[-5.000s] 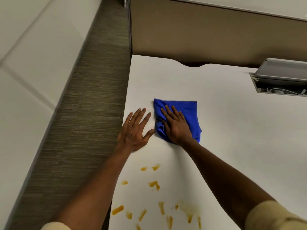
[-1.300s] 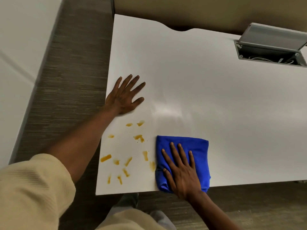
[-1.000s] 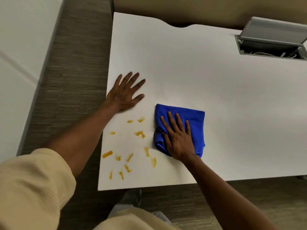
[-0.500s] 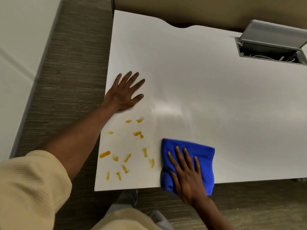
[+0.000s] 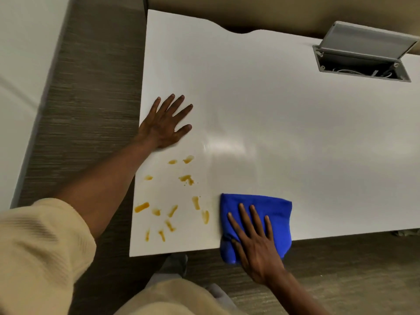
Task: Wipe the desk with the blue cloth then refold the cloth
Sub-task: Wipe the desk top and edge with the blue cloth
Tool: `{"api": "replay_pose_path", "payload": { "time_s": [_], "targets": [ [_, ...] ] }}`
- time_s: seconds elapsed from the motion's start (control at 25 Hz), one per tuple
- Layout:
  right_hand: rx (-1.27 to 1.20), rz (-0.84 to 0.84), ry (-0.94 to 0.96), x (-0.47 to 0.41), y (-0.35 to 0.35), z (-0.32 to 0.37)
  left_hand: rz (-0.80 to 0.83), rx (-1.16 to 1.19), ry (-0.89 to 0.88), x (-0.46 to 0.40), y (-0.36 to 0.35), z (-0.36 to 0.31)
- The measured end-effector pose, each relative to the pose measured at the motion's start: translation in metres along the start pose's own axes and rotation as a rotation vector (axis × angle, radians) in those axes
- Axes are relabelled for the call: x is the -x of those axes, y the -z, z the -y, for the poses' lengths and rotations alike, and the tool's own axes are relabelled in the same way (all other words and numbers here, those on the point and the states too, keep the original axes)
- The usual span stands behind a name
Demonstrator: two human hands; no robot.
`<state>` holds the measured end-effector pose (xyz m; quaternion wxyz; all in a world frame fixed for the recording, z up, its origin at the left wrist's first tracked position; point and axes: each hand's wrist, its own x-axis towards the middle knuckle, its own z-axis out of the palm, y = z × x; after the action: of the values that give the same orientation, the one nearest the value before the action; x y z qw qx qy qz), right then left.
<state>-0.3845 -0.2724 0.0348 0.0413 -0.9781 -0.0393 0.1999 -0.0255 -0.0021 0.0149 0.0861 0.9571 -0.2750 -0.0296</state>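
Note:
The folded blue cloth [image 5: 277, 212] lies at the near edge of the white desk [image 5: 295, 137], its near part hanging over the edge. My right hand [image 5: 254, 242] presses flat on it with fingers spread. My left hand [image 5: 164, 125] rests palm down on the desk near its left edge, holding nothing. Several orange-brown smears [image 5: 172, 201] mark the desk between my left hand and the near edge, just left of the cloth. A glossy wiped streak shows on the desk beyond the cloth.
An open grey cable hatch [image 5: 361, 64] with its lid raised sits at the desk's far right. A beige partition [image 5: 261, 10] runs behind the desk. Dark carpet [image 5: 86, 92] lies left of and in front of the desk.
My right hand has drawn the cloth from the desk's middle back to the near edge, where it overhangs. My left hand has stayed put. The smears look unchanged.

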Motion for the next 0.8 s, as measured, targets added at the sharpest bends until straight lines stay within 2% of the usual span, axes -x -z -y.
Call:
{"api": "replay_pose_path", "payload": {
  "time_s": [0.08, 0.36, 0.44, 0.64, 0.8],
  "targets": [
    [-0.016, 0.034, 0.017, -0.015, 0.007, 0.002, -0.002, -0.008, -0.003, 0.001, -0.002, -0.002],
    [0.010, -0.042, 0.030, -0.144, 0.057, 0.030, 0.015, 0.004, 0.005, 0.002, 0.004, -0.004],
    [-0.002, -0.067, 0.053, -0.126, 0.049, 0.026, 0.012, 0.007, 0.006, 0.002, 0.005, -0.004],
    [0.014, -0.084, -0.012, -0.017, -0.007, 0.030, 0.003, -0.006, 0.017, 0.001, 0.001, -0.003],
    [0.011, -0.020, 0.027, -0.031, 0.004, 0.020, -0.034, 0.010, 0.014, -0.001, -0.002, -0.001]
  ]
}}
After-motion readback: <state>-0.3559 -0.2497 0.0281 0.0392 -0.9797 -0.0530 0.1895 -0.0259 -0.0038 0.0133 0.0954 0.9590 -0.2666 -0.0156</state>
